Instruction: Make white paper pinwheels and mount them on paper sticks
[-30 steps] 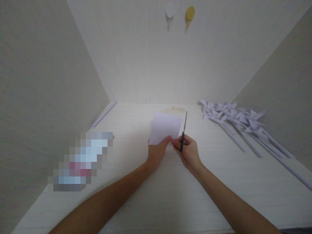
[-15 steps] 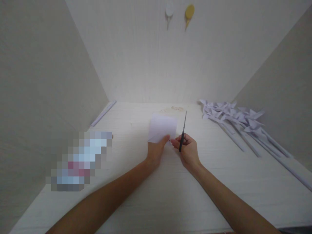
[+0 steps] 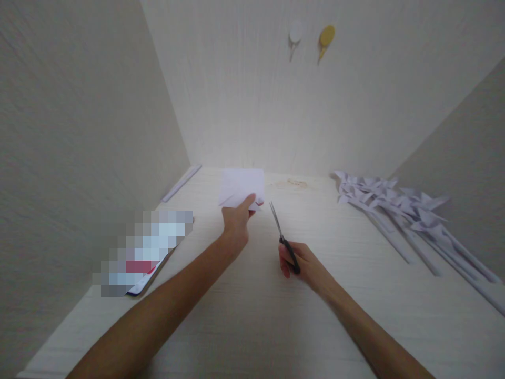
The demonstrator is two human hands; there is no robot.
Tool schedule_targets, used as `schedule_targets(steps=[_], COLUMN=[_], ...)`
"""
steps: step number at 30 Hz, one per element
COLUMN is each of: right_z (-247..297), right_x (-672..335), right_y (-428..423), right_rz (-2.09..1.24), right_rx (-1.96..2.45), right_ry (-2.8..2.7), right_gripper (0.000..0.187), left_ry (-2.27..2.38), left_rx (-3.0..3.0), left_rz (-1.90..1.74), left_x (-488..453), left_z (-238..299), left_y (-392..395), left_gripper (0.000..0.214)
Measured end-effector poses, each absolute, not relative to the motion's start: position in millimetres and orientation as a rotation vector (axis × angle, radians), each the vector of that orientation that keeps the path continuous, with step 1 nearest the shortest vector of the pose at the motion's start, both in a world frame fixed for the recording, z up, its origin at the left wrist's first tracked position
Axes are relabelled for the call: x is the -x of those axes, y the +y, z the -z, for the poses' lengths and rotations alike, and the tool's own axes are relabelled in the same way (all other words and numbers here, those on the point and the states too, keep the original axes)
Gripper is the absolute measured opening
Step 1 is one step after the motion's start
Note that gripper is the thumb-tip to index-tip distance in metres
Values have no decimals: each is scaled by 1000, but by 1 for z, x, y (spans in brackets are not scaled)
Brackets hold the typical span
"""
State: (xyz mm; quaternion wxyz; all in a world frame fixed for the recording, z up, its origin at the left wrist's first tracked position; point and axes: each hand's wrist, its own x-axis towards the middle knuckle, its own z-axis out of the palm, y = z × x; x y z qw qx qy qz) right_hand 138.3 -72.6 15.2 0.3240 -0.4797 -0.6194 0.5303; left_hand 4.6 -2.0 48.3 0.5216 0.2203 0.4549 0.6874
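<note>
A white square sheet of paper [image 3: 240, 184] is pinched in my left hand [image 3: 237, 220], thumb on top and fingers beneath. At its lower right corner the paper has a cut, through which a bit of finger shows. My right hand [image 3: 295, 259] is closed around the black handles of a pair of scissors [image 3: 283, 238]. The blades point up and to the left, slightly parted, and stand apart from the paper. Both hands are above the white table.
White paper pinwheels [image 3: 381, 192] on rolled paper sticks lie in a pile at the right. A phone [image 3: 158, 258], partly pixelated, is at the left. Behind it lies a rolled paper stick [image 3: 181, 183]. A white hook [image 3: 295, 34] and a yellow hook [image 3: 326, 37] are on the back wall.
My left hand has carried the paper up and to the left. My right hand has drawn away from it, down, and the scissors have tilted to point left toward the paper. The view has shifted.
</note>
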Motion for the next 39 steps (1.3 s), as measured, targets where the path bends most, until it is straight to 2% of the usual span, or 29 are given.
schedule_targets(steps=[39], right_z=[-12], right_x=[-137], right_y=[-72], right_rz=[-1374], right_rx=[1390], right_ry=[-1724], right_gripper=[47], left_ry=[1190], left_rx=[-508], left_rz=[-1463], left_x=[-6], left_z=[-37], left_y=[-2], left_gripper=[29])
